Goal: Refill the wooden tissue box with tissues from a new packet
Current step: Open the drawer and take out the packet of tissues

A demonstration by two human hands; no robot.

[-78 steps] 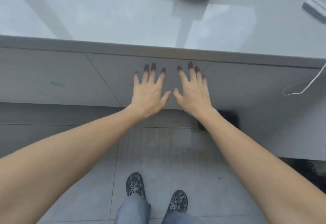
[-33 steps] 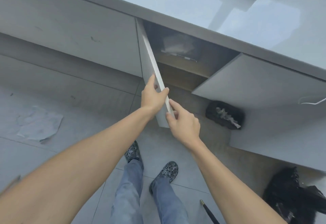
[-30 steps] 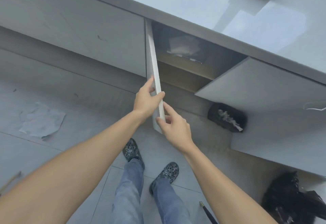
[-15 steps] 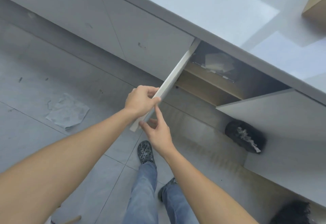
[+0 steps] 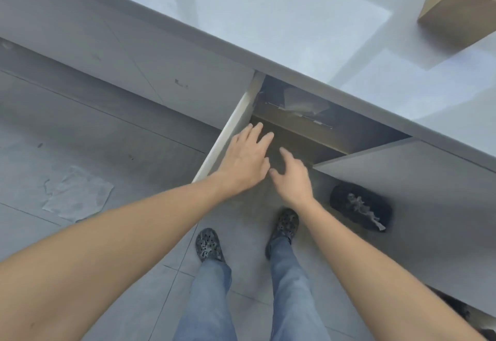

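The wooden tissue box (image 5: 460, 5) stands on the grey countertop (image 5: 268, 18) at the top right, partly cut off by the frame. Below the counter, both cabinet doors hang open. Inside, on the upper shelf, lies a pale plastic-wrapped packet (image 5: 302, 101), dim and partly hidden by the counter's edge. My left hand (image 5: 245, 158) and my right hand (image 5: 291, 176) reach with spread fingers into the cabinet opening, below that shelf. Both hands hold nothing. The left hand is just right of the left door (image 5: 228, 131).
The right cabinet door (image 5: 402, 176) juts out toward me. A black bag with white contents (image 5: 361, 206) lies on the floor under it. A crumpled sheet (image 5: 77, 193) lies on the tiles at left. My feet (image 5: 209, 245) stand before the cabinet.
Both hands have let go of the left door's edge and moved right into the cabinet opening with fingers spread. The left door has swung further open.
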